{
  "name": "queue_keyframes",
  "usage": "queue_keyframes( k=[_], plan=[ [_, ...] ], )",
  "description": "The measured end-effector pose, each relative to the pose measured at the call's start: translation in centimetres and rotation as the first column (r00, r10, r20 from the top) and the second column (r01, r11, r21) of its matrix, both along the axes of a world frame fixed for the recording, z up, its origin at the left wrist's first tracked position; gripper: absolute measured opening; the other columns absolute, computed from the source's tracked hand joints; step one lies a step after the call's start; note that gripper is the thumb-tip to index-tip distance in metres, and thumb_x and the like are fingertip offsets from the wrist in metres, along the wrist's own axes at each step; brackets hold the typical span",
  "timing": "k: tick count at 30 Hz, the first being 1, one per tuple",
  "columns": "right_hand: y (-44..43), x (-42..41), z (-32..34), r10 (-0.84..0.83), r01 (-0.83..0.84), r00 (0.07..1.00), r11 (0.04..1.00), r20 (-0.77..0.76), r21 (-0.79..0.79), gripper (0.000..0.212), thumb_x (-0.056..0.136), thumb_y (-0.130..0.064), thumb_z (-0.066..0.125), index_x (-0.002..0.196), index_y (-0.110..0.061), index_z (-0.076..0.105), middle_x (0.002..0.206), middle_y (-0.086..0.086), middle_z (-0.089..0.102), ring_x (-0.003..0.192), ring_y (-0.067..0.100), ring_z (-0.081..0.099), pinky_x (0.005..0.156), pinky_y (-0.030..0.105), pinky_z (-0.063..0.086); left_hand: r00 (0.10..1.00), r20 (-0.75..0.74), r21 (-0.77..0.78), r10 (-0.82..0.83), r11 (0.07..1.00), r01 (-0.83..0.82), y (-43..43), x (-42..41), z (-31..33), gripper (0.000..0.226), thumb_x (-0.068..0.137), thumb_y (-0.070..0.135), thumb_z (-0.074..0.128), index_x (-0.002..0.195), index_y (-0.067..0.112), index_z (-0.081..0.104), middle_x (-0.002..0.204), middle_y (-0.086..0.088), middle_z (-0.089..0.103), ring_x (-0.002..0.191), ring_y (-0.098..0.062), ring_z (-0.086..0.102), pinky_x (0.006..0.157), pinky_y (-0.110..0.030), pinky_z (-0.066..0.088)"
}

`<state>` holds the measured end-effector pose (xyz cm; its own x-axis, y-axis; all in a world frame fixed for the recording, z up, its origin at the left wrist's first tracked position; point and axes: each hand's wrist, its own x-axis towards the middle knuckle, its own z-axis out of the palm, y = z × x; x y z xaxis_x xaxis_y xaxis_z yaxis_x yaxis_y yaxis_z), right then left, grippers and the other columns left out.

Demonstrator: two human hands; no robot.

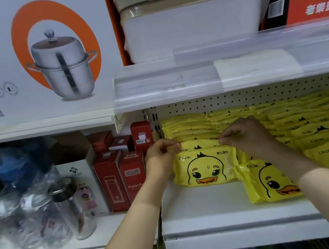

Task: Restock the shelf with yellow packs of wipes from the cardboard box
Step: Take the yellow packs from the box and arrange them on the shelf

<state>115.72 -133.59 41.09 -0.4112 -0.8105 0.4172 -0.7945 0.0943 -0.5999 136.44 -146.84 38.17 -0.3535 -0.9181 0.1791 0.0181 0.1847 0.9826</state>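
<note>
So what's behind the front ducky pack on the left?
Behind the front pack stands another yellow pack, pinched at its top by the left hand and right hand, and more packs follow. Only their tops show; their faces are covered.

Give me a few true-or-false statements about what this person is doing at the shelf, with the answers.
1. The left hand and right hand pinch the top corners of one yellow pack. True.
2. That pack is the frontmost of its row. False: a front pack with a duck face stands before it.
3. Red boxes stand on the neighbouring shelf, left of the wipes. True.
4. The big carton above the red boxes pictures a frying pan. False: it pictures a lidded steel pot.
5. The wipes fill the shelf right to its front edge. False: bare white shelf shows before the left row.
</note>
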Motion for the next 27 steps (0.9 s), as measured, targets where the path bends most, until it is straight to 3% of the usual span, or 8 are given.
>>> queue_keyframes(
  k=[5,13,16,20,24,27],
  plan=[
    [0.4,-0.4,0.0,0.112,-0.121,0.980,0.992,0.163,0.045,0.005,0.081,-0.033,0.079,0.081,-0.036,0.075,0.100,-0.016,0.071,0.107,0.010,0.062,0.102,0.041,0.044,0.989,-0.038,-0.061,-0.145,0.988,0.143,-0.2,0.7,-0.5,0.010,0.084,0.011,0.074,0.082,0.020,0.070,0.091,0.001,0.072,0.088,-0.017,0.066,0.077,-0.028,0.051],
    [0.6,0.2,0.6,0.140,-0.162,0.953,0.985,0.269,0.062,0.010,0.081,-0.028,0.080,0.082,-0.037,0.077,0.089,-0.019,0.075,0.091,-0.006,0.066,0.086,0.022,0.049,0.973,0.020,-0.004,-0.230,0.973,0.230,-0.3,0.5,0.5,0.008,0.082,0.014,0.076,0.088,0.017,0.074,0.101,-0.001,0.074,0.090,-0.015,0.070,0.072,-0.025,0.053],
    [0.6,0.4,0.5,0.083,-0.098,0.963,0.994,0.258,0.046,0.007,0.081,-0.031,0.080,0.087,-0.028,0.079,0.092,-0.012,0.074,0.090,-0.001,0.066,0.079,0.020,0.047,0.971,0.128,-0.113,-0.203,0.970,0.217,-0.4,0.5,0.5,0.006,0.083,0.018,0.076,0.080,0.022,0.073,0.090,0.004,0.075,0.086,-0.009,0.069,0.083,-0.026,0.052],
    [0.2,0.8,0.4,0.034,-0.035,0.986,0.999,0.163,-0.001,0.009,0.084,-0.026,0.077,0.090,-0.018,0.078,0.079,-0.019,0.063,0.078,-0.010,0.056,0.067,0.010,0.039,0.959,0.260,-0.260,-0.108,0.949,0.178,-0.6,0.6,0.6,0.006,0.083,0.023,0.076,0.080,0.027,0.073,0.084,0.011,0.073,0.082,-0.002,0.067,0.077,-0.019,0.050],
    [-0.1,0.7,0.0,0.026,-0.021,0.993,0.999,0.119,-0.046,0.010,0.084,-0.024,0.078,0.090,-0.016,0.080,0.073,-0.022,0.063,0.068,-0.016,0.058,0.062,0.003,0.037,0.958,0.279,-0.294,-0.063,0.944,0.147,-0.5,0.1,0.9,0.004,0.084,0.024,0.076,0.081,0.025,0.073,0.083,0.011,0.072,0.079,0.000,0.065,0.068,-0.013,0.045],
    [0.0,0.4,0.2,0.039,-0.039,0.989,0.999,0.139,-0.003,0.010,0.082,-0.026,0.079,0.089,-0.020,0.079,0.078,-0.021,0.065,0.075,-0.012,0.059,0.069,0.009,0.040,0.958,0.276,-0.261,-0.078,0.953,0.153,-0.8,-0.2,0.7,0.004,0.082,0.025,0.078,0.083,0.023,0.074,0.086,0.009,0.073,0.084,-0.004,0.066,0.073,-0.019,0.049]
  ],
)
